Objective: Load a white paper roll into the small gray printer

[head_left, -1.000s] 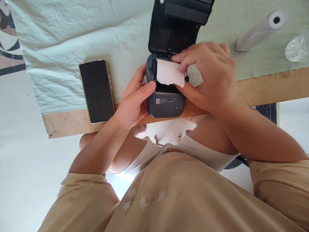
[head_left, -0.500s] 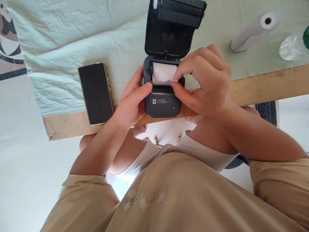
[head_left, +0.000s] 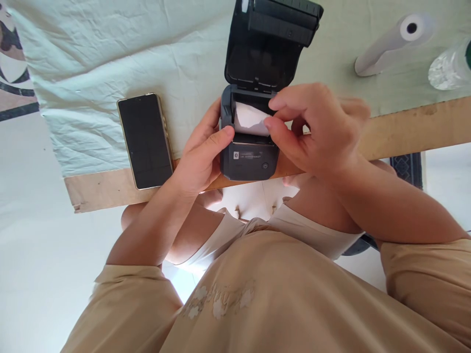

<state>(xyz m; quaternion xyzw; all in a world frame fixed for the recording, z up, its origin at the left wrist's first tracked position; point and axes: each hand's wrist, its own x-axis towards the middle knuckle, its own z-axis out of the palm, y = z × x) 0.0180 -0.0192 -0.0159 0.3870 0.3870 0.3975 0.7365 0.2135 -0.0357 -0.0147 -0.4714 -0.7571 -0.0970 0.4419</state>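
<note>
A dark grey portable label printer [head_left: 250, 164] sits at the table's front edge with its black lid [head_left: 270, 49] swung up and back. My left hand [head_left: 204, 157] grips the printer's left side, thumb on the rim by the paper bay. Inside the bay lies a small white paper roll [head_left: 250, 119], its loose end torn unevenly. From the right, my right hand [head_left: 318, 127] reaches in with thumb and index finger closed at the right end of the paper. The fingertips pinch the paper's edge there.
A smartphone [head_left: 145, 139] lies face up left of the printer on the pale green cloth [head_left: 99, 59]. A long white paper roll [head_left: 382, 49] and a clear plastic bottle [head_left: 447, 68] stand at the right. The wooden table edge [head_left: 415, 120] runs along the front.
My right hand has shifted slightly right, with its fingers drawing the paper's loose end. The paper now lies slanted across the bay. My left hand keeps its hold on the printer.
</note>
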